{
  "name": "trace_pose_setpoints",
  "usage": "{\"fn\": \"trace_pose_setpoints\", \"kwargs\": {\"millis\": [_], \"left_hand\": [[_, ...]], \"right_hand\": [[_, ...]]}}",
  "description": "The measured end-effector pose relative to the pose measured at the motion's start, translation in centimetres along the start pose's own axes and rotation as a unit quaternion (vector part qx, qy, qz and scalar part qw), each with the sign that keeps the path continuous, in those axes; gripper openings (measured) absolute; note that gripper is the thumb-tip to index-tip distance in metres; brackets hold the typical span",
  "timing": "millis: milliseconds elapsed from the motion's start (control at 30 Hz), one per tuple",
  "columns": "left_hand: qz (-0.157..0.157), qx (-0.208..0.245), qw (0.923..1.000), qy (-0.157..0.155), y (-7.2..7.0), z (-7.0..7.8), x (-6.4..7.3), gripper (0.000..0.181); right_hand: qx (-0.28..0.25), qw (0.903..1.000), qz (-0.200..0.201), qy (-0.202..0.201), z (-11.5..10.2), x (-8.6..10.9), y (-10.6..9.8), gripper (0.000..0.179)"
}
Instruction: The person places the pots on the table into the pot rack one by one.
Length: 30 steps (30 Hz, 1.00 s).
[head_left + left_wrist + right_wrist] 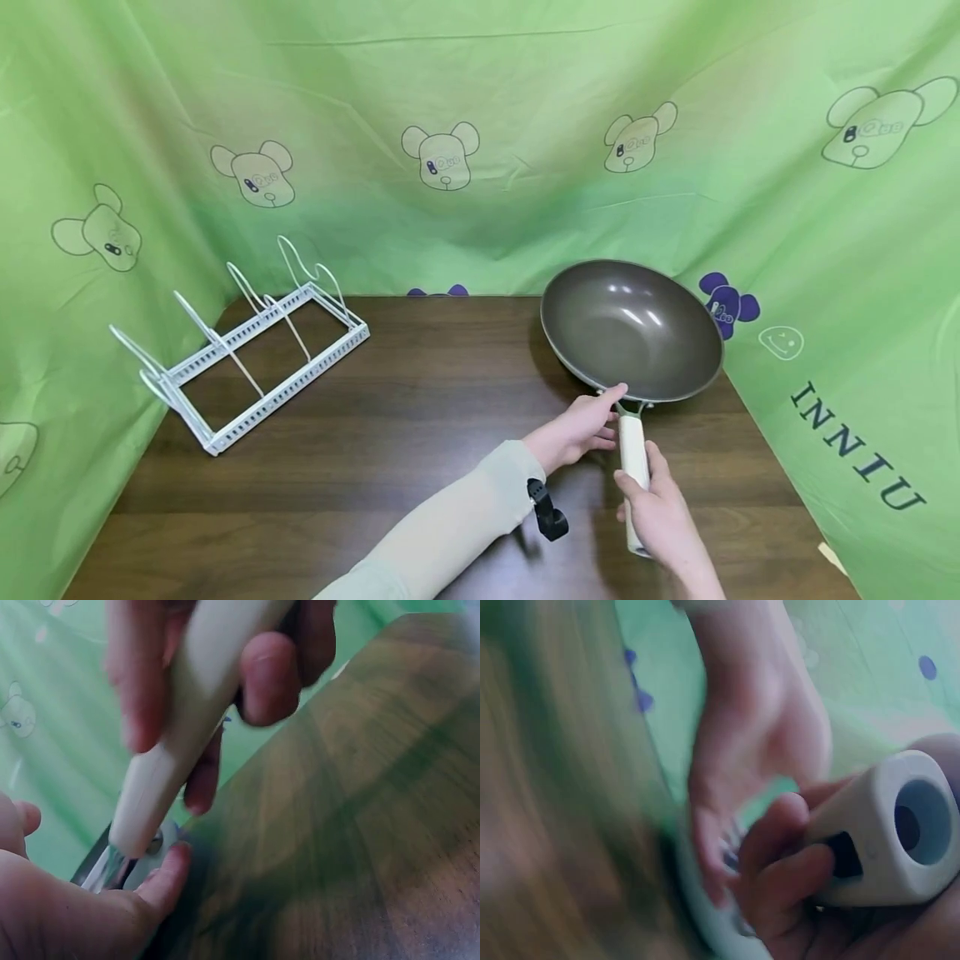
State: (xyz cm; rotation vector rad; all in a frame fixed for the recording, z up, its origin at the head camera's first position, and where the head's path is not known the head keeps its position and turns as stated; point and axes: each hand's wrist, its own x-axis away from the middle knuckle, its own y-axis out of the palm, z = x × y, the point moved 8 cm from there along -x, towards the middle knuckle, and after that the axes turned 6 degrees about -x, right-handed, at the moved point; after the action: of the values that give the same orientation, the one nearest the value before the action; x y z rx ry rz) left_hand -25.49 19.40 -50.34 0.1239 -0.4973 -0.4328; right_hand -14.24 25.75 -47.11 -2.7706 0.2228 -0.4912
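Observation:
A deep frying pan (622, 333) with a dark grey inside and a white handle (633, 454) is at the right of the head view, tilted, its handle toward me. My right hand (663, 508) grips the handle near its free end, thumb on top. In the right wrist view, fingers curl around the handle end (885, 847), which has a round hole. My left hand (577, 429) is at the neck where handle meets pan, thumb at the rim and fingers loosely extended beside the handle. The left wrist view shows its thumb (169, 881) close to the metal joint.
At the left of the wooden table (420, 392) stands a white rack (262, 408) with several upright wire dividers. Green printed cloth (495, 225) surrounds the table at the back and sides. A black strap (547, 512) hangs from my left wrist.

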Motion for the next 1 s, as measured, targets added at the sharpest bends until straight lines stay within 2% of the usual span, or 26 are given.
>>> {"fn": "trace_pose_setpoints", "kwargs": {"millis": [100,200,367,533,700,833,1000], "left_hand": [[0.006,0.002,1.0000,-0.001,0.4,-0.1,-0.1,0.048],[0.002,0.008,1.0000,-0.003,0.7,-0.2,-0.2,0.050],[-0.008,0.025,0.9996,-0.011,1.0,-0.2,-0.6,0.050],[-0.003,0.050,0.9985,-0.023,1.3,-0.8,-0.9,0.044],[0.013,0.034,0.9991,-0.021,1.6,-1.3,-1.0,0.029],[0.021,0.021,0.9995,-0.009,1.7,-1.7,-1.1,0.019],[0.018,0.025,0.9995,-0.006,1.6,-2.4,-1.6,0.017]], "right_hand": [[-0.091,0.9958,0.005,0.009,0.5,0.0,1.2,0.081],[-0.170,0.9848,0.019,0.028,1.4,0.0,2.1,0.081],[-0.253,0.9659,0.035,0.044,2.4,0.0,3.1,0.075],[-0.303,0.9514,0.029,0.044,3.0,-0.1,4.2,0.053],[-0.332,0.9423,0.013,0.041,3.3,-0.1,5.0,0.025],[-0.367,0.9290,-0.009,0.048,3.7,-0.1,5.6,0.018],[-0.407,0.9104,-0.033,0.068,4.3,0.2,6.1,0.019]]}}
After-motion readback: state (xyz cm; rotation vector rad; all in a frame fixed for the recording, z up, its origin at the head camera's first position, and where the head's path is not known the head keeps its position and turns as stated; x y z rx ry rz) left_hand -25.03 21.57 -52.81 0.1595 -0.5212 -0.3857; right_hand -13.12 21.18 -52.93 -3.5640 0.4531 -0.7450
